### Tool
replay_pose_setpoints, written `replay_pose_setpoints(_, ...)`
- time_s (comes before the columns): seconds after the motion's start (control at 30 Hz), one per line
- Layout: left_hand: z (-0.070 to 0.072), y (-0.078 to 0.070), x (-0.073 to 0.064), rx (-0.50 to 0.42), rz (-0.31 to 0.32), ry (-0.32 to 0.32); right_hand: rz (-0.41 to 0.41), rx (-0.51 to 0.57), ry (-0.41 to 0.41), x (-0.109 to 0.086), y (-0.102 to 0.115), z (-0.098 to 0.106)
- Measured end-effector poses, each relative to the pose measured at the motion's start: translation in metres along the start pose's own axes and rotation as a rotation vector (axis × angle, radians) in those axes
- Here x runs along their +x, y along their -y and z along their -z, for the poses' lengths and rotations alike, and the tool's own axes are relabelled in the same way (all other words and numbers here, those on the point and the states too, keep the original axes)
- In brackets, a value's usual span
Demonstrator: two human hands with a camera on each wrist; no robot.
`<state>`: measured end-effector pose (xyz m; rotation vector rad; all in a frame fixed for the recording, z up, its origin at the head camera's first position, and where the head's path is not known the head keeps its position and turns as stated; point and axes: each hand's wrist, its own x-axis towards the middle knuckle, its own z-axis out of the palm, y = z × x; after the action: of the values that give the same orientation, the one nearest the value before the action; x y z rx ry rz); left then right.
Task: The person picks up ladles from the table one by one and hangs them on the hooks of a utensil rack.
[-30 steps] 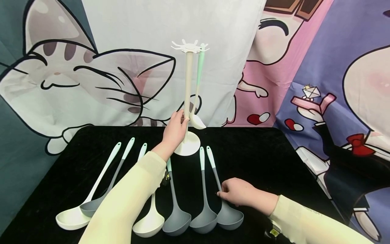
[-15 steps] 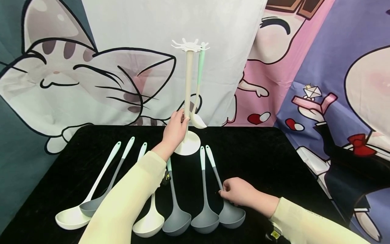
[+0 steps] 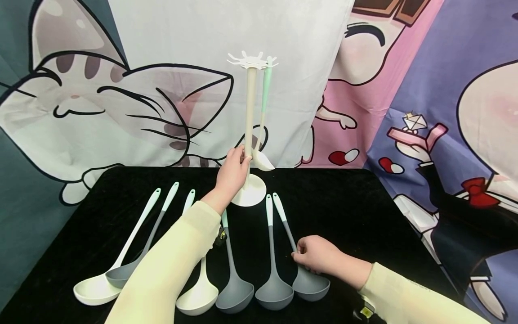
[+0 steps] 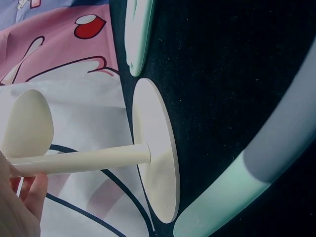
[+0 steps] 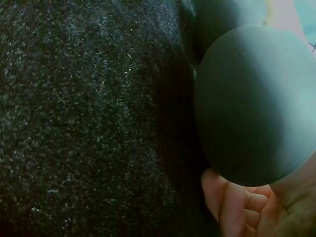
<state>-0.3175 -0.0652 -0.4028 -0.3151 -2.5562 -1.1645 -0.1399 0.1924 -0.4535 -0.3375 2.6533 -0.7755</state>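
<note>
My left hand (image 3: 233, 175) grips the pole of a cream utensil stand (image 3: 250, 108) at the back middle of the table. A white ladle (image 3: 265, 92) with a mint handle hangs from the stand's top ring. In the left wrist view, the fingers of my left hand (image 4: 27, 197) curl round the pole above the round base (image 4: 155, 163). At the front right, my right hand (image 3: 319, 257) pinches the shaft of the rightmost grey ladle (image 3: 310, 285). Its bowl (image 5: 256, 108) covers part of my right hand (image 5: 242, 207) in the right wrist view.
Left of the held ladle lie two grey ladles (image 3: 274, 294) (image 3: 234, 294) and a white ladle (image 3: 197, 297). Farther left, a grey ladle (image 3: 121, 274) overlaps another white ladle (image 3: 96, 290). My left sleeve (image 3: 174, 261) crosses over them. A cartoon curtain (image 3: 162, 103) hangs behind the black tabletop (image 3: 344, 202).
My right hand has shifted slightly right, and the held ladle's bowl has slid right with it. The grey ladle beside it has also moved slightly right. My left hand stays on the pole.
</note>
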Motion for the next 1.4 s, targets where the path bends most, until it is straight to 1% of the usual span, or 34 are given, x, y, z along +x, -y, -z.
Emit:
replay_pose_setpoints(0.3, 0.000, 0.000, -0.001, -0.008, -0.001, 0.003, 0.007, 0.027, 0.000, -0.001, 0.002, 0.002)
replay_pose_setpoints(0.5, 0.000, 0.001, -0.001, -0.010, -0.002, 0.002, -0.024, 0.013, -0.008, -0.001, 0.002, 0.004)
replay_pose_setpoints(0.7, 0.000, 0.000, -0.001, -0.009, -0.003, 0.000, -0.044, 0.001, -0.040, 0.000, 0.002, 0.008)
replay_pose_setpoints(1.0, 0.000, 0.001, 0.000, -0.011, -0.002, -0.003, 0.002, 0.023, -0.086, 0.000, -0.002, 0.018)
replay_pose_setpoints(1.23, -0.001, 0.002, 0.000, -0.011, 0.000, -0.009, -0.013, 0.045, -0.129, 0.002, -0.004, 0.028)
replay_pose_setpoints(1.4, -0.001, 0.001, -0.001, -0.005, 0.003, -0.010, -0.019, 0.029, -0.174, 0.004, -0.001, 0.037)
